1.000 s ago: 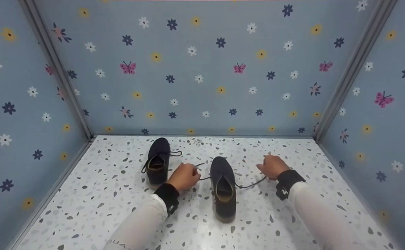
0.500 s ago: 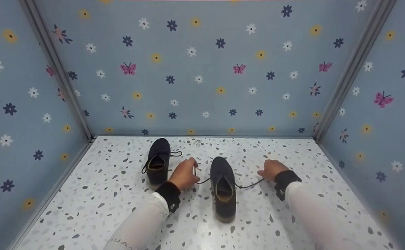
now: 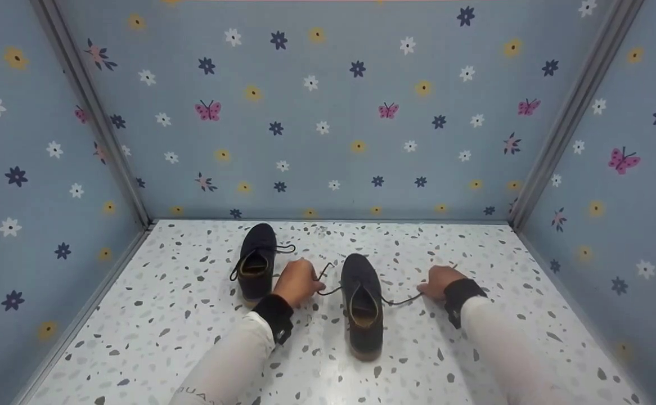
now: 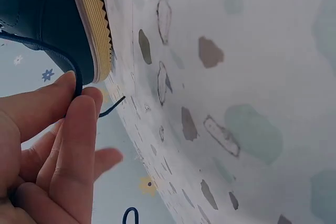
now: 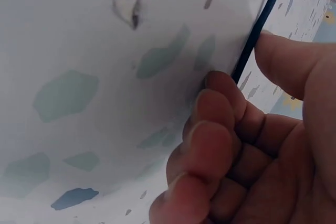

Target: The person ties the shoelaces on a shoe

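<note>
A dark navy ankle shoe with a pale sole stands upright on the floor, toe away from me, its laces undone and spread to both sides. My left hand pinches the left lace between thumb and fingers, and the lace's loose end sticks out past the fingertips. To the right of the shoe, my right hand holds the other lace low over the floor. In the right wrist view this lace runs between the thumb and the curled index finger. It sags between shoe and hand.
A matching shoe stands farther back on the left, just beyond my left hand, with its lace looped out at the side. The speckled white floor is bounded by blue flowered panels at the back and both sides.
My left fingers have shifted along the left lace, and its free end now stands up beyond them. The right hand has moved slightly down and toward the shoe. Both shoes stay put.
</note>
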Motion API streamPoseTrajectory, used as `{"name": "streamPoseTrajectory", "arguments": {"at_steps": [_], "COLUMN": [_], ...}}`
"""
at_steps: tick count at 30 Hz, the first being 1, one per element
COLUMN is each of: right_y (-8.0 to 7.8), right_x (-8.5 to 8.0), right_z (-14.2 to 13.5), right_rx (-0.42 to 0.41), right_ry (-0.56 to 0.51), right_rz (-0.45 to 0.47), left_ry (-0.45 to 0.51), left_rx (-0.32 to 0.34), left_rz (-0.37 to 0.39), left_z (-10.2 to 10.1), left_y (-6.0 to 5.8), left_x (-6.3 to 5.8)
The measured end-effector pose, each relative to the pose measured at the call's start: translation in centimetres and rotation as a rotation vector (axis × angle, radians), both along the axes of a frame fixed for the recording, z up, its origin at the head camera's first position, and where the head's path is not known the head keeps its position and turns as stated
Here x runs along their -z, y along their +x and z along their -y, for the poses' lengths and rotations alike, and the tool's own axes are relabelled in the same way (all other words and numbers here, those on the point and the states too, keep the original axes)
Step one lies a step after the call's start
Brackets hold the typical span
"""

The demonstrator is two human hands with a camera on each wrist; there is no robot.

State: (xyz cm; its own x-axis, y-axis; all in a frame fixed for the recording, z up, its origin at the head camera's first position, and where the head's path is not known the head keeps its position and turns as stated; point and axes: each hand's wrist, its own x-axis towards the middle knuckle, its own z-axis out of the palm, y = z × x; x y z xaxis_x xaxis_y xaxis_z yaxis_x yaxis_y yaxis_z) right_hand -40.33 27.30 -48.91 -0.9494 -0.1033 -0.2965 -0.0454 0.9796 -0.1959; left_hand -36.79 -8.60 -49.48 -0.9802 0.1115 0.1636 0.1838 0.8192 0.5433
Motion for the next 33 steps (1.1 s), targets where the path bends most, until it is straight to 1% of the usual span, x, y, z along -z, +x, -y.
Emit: {"name": "streamPoseTrajectory", "arguments": {"at_steps": [4,6,13,17,21,26,33], "right_y": [-0.1,-0.2,-0.4,-0.5,-0.5,-0.5,-0.6], "right_x": [0.1,0.2,0.1,0.0,-0.1,0.0,0.3], "right_z": [0.1,0.2,0.5,0.5,0.5,0.7,1.0], "right_rx": [-0.001,-0.004,0.025,0.010,0.007,0.047,0.053], "right_ry": [-0.009,-0.004,0.005,-0.005,-0.008,-0.020,-0.029], "right_rz": [0.009,0.015,0.074,0.095,0.105,0.107,0.084], "left_ry": [0.048,0.093,0.312,0.443,0.551,0.645,0.788], "left_rx": [0.003,0.007,0.017,0.030,0.062,0.101,0.104], "left_rz": [0.049,0.093,0.319,0.408,0.462,0.503,0.539], "left_z": [-0.1,-0.1,0.1,0.5,1.0,1.3,1.3], "left_y": [0.1,0.1,0.1,0.0,0.2,0.4,0.6], "left_x": [0.1,0.2,0.5,0.7,0.6,0.4,0.0]}}
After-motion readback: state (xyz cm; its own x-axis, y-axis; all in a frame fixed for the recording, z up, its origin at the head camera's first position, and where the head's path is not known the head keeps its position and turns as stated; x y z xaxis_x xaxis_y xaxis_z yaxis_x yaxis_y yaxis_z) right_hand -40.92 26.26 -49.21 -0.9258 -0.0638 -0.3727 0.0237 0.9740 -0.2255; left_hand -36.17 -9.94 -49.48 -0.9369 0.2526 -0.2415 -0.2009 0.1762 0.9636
